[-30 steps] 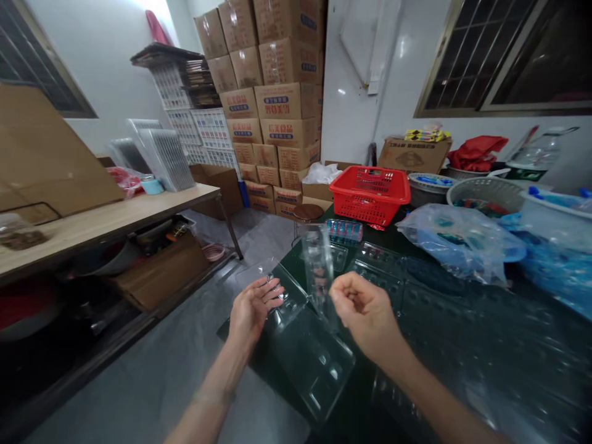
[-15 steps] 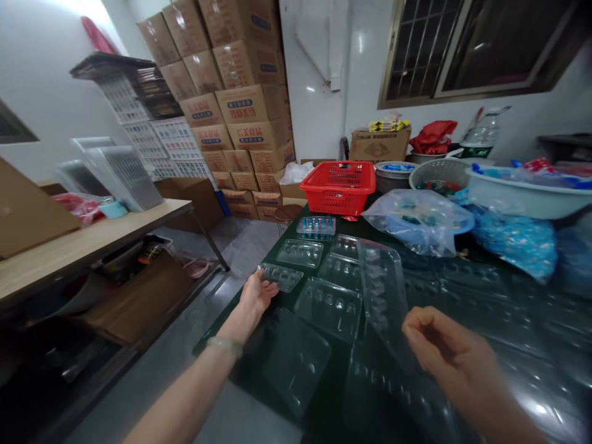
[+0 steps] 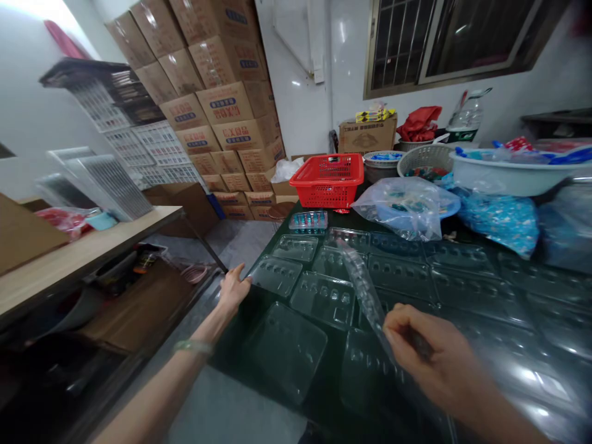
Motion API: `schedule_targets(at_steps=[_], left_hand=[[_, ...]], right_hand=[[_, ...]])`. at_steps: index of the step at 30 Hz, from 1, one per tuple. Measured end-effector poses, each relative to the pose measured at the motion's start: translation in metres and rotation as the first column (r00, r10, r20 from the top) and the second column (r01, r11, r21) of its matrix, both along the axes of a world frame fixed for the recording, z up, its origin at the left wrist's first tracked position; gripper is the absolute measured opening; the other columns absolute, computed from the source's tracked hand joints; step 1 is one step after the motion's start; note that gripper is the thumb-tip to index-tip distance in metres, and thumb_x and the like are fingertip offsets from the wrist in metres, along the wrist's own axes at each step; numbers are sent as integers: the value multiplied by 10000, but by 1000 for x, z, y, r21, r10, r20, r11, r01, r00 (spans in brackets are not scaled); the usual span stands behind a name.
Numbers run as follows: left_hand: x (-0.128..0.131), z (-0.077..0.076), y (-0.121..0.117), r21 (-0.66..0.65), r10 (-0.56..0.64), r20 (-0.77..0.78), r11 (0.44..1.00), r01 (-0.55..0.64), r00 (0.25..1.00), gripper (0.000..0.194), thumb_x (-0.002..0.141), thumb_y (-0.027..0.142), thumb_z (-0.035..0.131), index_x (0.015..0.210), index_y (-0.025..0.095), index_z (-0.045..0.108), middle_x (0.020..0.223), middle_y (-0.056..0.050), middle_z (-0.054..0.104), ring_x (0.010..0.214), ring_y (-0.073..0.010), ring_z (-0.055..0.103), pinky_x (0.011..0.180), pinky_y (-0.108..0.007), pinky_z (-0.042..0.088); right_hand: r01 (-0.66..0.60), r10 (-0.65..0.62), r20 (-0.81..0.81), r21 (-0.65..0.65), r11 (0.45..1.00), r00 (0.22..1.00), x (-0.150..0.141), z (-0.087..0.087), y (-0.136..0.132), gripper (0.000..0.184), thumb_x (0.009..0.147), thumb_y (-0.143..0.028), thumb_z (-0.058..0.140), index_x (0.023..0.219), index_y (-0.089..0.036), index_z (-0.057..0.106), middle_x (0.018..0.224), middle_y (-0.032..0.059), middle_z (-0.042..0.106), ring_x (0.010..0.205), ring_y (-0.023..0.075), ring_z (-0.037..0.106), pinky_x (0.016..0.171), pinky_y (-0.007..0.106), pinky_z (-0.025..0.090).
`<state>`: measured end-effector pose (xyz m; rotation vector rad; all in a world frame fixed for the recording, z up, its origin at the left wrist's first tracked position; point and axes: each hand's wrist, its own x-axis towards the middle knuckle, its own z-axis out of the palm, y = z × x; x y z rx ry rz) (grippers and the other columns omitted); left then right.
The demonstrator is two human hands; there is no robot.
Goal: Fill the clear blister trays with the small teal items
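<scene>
Clear tray up above the dark green table, gripped in the right hand, thumb and fingers closed on its near part. Thin, glossy, see-through plastic; a row of moulded bumps runs along it, white glints on the ridges. Seen close to edge-on from here, so it reads as a narrow strip. Long axis slants: far end up and left, roughly towards the red basket, near end down and right, by the grip. Left hand at the table's left edge, fingers loosely spread, beside a flat tray; can't tell whether the two touch. Pale bangle on that wrist. More trays laid out in rows across the green top
</scene>
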<state>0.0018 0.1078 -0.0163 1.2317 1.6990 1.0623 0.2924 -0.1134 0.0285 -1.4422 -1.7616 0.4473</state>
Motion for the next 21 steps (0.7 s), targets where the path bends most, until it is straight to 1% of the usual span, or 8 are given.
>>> schedule_targets(at_steps=[8,11,12,14,15,17,19,21], left_hand=[[18,-16,7,61,-13,-45,998,15,999,306,683,217,605,979,162,554,1161,-99,493,1159,-294,329,888,-508,291],[24,-1,-15,116,-43,-13,992,45,999,411,564,207,696,956,201,572,1237,-119,439,1242,-354,125,896,-488,272],[26,6,-26,137,-68,8,988,66,998,437,565,237,695,981,213,564,1260,-112,419,1244,-352,128,894,-460,286],[30,22,-55,162,-157,65,976,145,985,458,612,336,650,1042,219,545,1208,-110,478,1157,-324,343,859,-396,346],[33,30,-70,173,-248,128,959,225,960,467,656,399,592,1082,222,523,1148,-115,530,1059,-305,457,798,-375,397],[37,41,-101,224,-516,450,855,467,729,633,651,504,539,1186,186,426,1133,-180,527,913,-339,543,666,-404,444],[39,46,-125,240,-528,562,841,485,637,670,645,476,566,1212,168,384,1092,-202,550,812,-320,583,628,-406,451],[39,46,-140,231,-444,598,893,387,668,601,685,408,553,1205,155,388,1039,-197,584,736,-276,604,628,-395,454]], right_hand=[[-82,79,65,35,996,995,-17,-15,5,129,771,-131,393,656,-189,385,570,-47,396,488,65,377,486,200,280],[-90,75,162,91,992,984,-26,-17,10,149,762,-106,386,633,-180,383,574,-42,409,498,66,383,494,208,267],[-81,53,212,128,988,976,-32,-17,13,160,760,-99,382,620,-177,388,569,-38,417,497,71,384,491,217,257],[-84,13,306,218,972,952,-47,-17,20,177,753,-91,380,598,-175,403,558,-27,430,496,86,388,482,238,238],[-102,6,345,261,960,939,-57,-17,24,182,748,-87,381,593,-176,410,555,-21,437,497,95,391,479,248,231],[-144,3,403,320,936,915,-78,-17,30,175,742,-78,386,605,-180,428,565,-10,455,513,114,411,487,263,236],[-197,22,452,344,918,892,-98,-19,35,146,745,-75,394,661,-178,453,605,4,485,550,132,442,508,273,261],[-248,39,508,351,903,860,-117,-23,39,112,755,-79,403,748,-165,475,656,26,512,587,151,465,526,282,284]])
